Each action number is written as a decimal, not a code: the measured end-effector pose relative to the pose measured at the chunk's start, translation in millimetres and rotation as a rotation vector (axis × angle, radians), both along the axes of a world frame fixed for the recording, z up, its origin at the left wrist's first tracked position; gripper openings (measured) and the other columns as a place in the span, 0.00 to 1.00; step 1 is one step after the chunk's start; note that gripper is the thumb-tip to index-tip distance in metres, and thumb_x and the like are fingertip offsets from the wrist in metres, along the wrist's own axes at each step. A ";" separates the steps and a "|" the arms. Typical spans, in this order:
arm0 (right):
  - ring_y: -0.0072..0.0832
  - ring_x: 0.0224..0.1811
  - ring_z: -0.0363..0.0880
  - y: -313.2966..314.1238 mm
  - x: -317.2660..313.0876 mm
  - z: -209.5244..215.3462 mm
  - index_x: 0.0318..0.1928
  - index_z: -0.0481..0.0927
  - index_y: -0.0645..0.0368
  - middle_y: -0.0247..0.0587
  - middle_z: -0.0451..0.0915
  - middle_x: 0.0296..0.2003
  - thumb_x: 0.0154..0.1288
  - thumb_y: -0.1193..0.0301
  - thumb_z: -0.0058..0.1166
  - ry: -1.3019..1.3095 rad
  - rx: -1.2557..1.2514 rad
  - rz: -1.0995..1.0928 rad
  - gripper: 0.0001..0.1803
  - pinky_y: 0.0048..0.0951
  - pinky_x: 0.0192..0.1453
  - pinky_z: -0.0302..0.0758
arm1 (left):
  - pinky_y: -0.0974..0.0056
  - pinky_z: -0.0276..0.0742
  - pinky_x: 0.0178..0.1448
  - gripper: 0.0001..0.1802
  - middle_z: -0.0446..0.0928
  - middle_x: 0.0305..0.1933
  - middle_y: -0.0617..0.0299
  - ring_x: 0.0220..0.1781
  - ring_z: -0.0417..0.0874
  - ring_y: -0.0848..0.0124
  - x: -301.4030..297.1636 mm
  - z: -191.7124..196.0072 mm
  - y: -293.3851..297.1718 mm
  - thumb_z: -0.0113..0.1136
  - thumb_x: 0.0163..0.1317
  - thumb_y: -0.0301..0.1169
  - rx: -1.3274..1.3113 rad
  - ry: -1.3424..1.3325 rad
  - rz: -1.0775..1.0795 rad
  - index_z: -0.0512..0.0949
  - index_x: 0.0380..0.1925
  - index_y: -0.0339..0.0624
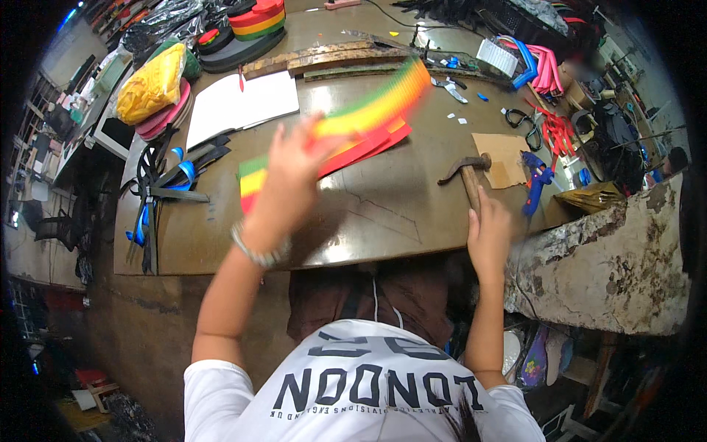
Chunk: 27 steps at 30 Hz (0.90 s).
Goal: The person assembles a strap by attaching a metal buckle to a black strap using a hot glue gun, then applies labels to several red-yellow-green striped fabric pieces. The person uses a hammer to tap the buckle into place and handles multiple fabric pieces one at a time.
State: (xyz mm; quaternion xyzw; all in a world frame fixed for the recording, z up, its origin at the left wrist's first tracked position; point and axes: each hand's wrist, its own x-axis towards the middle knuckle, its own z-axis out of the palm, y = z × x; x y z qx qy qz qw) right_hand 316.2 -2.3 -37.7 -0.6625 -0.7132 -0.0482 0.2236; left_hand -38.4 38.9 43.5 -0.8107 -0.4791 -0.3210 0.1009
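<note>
My left hand (296, 166), with a bracelet at the wrist, is raised over the table and blurred by motion. Its fingers pinch one end of a green, yellow and red striped strap (387, 96), whose free end curves up to the right. Beneath this hand, more striped strap (252, 186) lies on the tabletop, partly hidden by the hand. Toward the right, my right hand (490, 225) is wrapped round the wooden handle of a hammer (469, 171); the hammer's head rests at or just over the table.
An open notebook (247, 107) and black and blue straps (158, 188) occupy the left side. Wooden bars (331, 57) cross behind. Cardboard (501, 158), a blue glue gun (537, 180), scissors (524, 121) and red strips (557, 129) lie at right. Rolls of striped strap (258, 26) stand at the back.
</note>
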 end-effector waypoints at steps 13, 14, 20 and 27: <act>0.45 0.54 0.73 17.5 -3.4 8.3 0.67 0.72 0.44 0.42 0.75 0.52 0.69 0.65 0.55 0.072 -0.035 -0.089 0.26 0.45 0.56 0.74 | 0.48 0.56 0.70 0.32 0.68 0.65 0.53 0.68 0.66 0.54 -10.6 -62.8 -6.9 0.63 0.60 0.56 -0.369 0.120 0.023 0.75 0.64 0.63; 0.44 0.54 0.73 17.3 -3.7 8.1 0.67 0.72 0.44 0.41 0.75 0.52 0.69 0.65 0.55 0.075 -0.026 -0.090 0.26 0.45 0.56 0.74 | 0.48 0.58 0.69 0.33 0.69 0.64 0.52 0.66 0.67 0.55 -12.3 -62.5 -0.7 0.63 0.59 0.57 -0.304 0.086 0.008 0.75 0.64 0.64; 0.42 0.52 0.74 15.4 -6.1 7.9 0.67 0.72 0.45 0.40 0.76 0.51 0.69 0.65 0.54 0.019 -0.012 -0.102 0.26 0.43 0.55 0.75 | 0.51 0.63 0.69 0.37 0.71 0.56 0.54 0.64 0.69 0.56 -12.0 -39.9 12.6 0.77 0.47 0.45 -0.454 -0.259 -0.108 0.78 0.60 0.55; 0.42 0.50 0.75 16.1 -8.5 4.3 0.67 0.72 0.46 0.38 0.77 0.50 0.70 0.65 0.53 -0.050 0.043 -0.096 0.26 0.42 0.53 0.75 | 0.50 0.61 0.72 0.38 0.70 0.61 0.52 0.64 0.69 0.54 21.5 -19.0 -60.0 0.79 0.42 0.46 -0.439 -0.071 -0.060 0.81 0.58 0.52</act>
